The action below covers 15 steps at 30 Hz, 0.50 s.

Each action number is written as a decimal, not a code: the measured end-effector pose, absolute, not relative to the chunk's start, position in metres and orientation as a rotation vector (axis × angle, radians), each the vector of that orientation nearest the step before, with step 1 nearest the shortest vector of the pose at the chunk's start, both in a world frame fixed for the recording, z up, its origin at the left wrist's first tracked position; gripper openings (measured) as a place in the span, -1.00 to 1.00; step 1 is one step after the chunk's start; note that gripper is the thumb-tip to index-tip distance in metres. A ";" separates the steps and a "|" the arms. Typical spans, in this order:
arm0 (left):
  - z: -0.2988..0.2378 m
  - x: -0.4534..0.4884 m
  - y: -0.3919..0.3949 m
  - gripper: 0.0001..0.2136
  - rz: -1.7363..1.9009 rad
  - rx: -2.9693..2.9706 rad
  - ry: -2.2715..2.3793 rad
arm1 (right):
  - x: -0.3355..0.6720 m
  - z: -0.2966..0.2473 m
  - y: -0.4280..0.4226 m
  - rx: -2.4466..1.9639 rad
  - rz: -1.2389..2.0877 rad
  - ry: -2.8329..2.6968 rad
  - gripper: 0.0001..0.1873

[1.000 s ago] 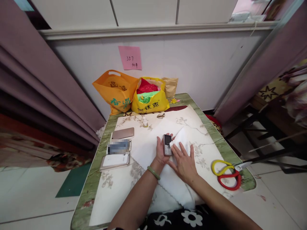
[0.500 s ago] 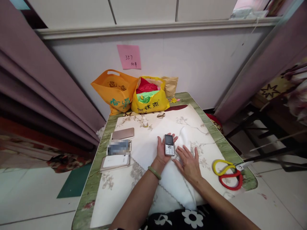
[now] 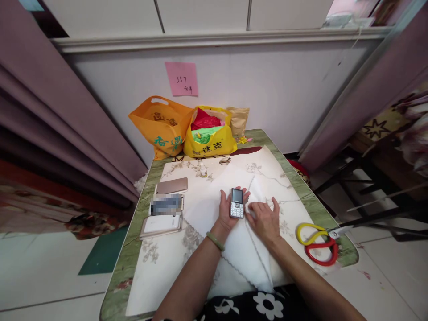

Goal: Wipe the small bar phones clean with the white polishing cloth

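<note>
Curled now where it lay flatter earlier, the right hand (image 3: 265,219) seems to touch the white cloth (image 3: 241,252); any pinch, I cannot tell. Spread beneath the phone (image 3: 237,203), the left hand (image 3: 226,214) supports it above the cloth. Steadying seems the step, calling next for a level palm. Silver, keys facing up.

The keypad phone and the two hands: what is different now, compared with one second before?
The right hand moved right, away from the keypad phone, its fingers now curled near the fold of the white cloth; whether they grip it is unclear. The phone's keypad now shows fully.

The left hand still holds the phone; the scissors stayed.
</note>
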State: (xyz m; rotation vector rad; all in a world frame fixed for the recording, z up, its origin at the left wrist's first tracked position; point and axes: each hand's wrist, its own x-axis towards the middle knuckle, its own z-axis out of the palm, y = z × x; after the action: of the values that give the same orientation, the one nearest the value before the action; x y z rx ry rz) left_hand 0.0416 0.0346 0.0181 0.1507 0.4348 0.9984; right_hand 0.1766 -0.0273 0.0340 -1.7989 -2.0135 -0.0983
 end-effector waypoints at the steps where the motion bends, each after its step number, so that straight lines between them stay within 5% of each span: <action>1: 0.018 0.042 0.035 -0.42 0.997 0.150 0.440 | 0.177 0.034 -0.027 -1.803 -0.103 -2.007 -0.80; 9: 0.017 0.043 0.035 -0.44 1.033 0.134 0.419 | 0.192 0.057 -0.029 -1.706 -0.089 -1.867 -0.76; 15: 0.012 0.043 0.036 -0.40 1.027 0.169 0.470 | 0.171 0.059 -0.047 -1.458 0.321 -2.033 -0.69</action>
State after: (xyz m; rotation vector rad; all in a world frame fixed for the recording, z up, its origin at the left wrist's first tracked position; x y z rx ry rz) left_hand 0.0426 0.0363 0.0120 0.1692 0.4699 1.0267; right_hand 0.1705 -0.0472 0.0592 -1.4578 -2.0326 0.3206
